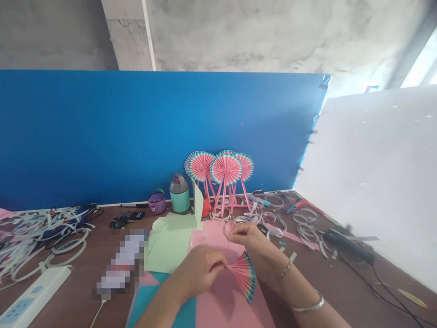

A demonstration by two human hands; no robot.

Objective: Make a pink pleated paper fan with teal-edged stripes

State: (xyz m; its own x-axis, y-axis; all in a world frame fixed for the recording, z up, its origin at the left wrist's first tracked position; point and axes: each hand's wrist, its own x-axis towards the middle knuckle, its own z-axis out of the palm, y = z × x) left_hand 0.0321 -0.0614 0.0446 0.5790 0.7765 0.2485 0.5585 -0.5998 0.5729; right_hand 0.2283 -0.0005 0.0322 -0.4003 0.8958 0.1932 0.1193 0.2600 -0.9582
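Note:
My left hand (200, 269) is closed, pinching the narrow end of a pleated paper fan (245, 275). The fan is pink with a rainbow-striped outer edge, and it spreads to the right above the pink paper (218, 300). Just above it, my right hand (251, 239) has its thumb and fingers pressed together. A faint thin line seems to hang below those fingertips, too fine to name. Behind my hands, several finished round pink fans (226, 169) on pink stick handles stand upright against the blue partition.
Light green paper (170, 241) lies left of the pink sheet, near a teal container (180, 196) and a purple pot (157, 203). A pixelated phone (123, 264) and a power strip (36, 296) are farther left. Curled white strips (64, 241) litter both sides. A black corded tool (348, 243) lies right.

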